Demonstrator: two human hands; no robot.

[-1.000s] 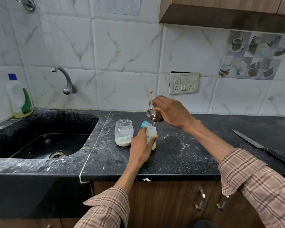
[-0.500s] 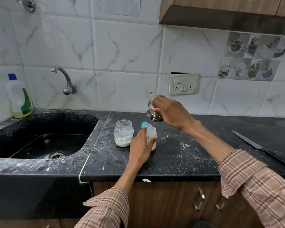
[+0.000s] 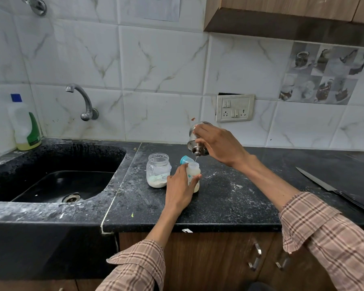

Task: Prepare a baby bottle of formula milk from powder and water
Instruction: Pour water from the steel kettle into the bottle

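Step in hand: water goes from a tipped steel vessel (image 3: 198, 141) into the baby bottle (image 3: 193, 175); judged mid-pour, with powder apparently already in.
Right hand (image 3: 218, 143): fingers curled round the steel vessel, held tilted just above the bottle mouth; a thin stream of water (image 3: 195, 159) falls from its rim.
Left hand (image 3: 180, 186): wrapped round the bottle body from the near side, steadying it upright on the bench (image 3: 229, 198).
Hands: apart, each clamped on its own vessel, one above the other.
Bottle position: standing on the bench, about midway between back wall and front edge, just right of the sink (image 3: 57, 181).
Bottle look: small, translucent, pale milky content up most of the body; a printed marking shows between the fingers; mouth open.
Teal cap (image 3: 185, 160): seen at the bottle's upper left, by the fingertips; cannot tell whether it is held or resting behind.
Powder jar (image 3: 158, 170): clear, lidless, just left of the bottle, white powder low inside.
Doing it well: keep the stream thin and centred on the narrow mouth; keep the bottle vertical; watch the level and right the vessel early, since the bottle looks nearly full.
Risk: overflow onto the bench.
Nearby: knife (image 3: 328, 186) towards the bench's right edge, well apart.
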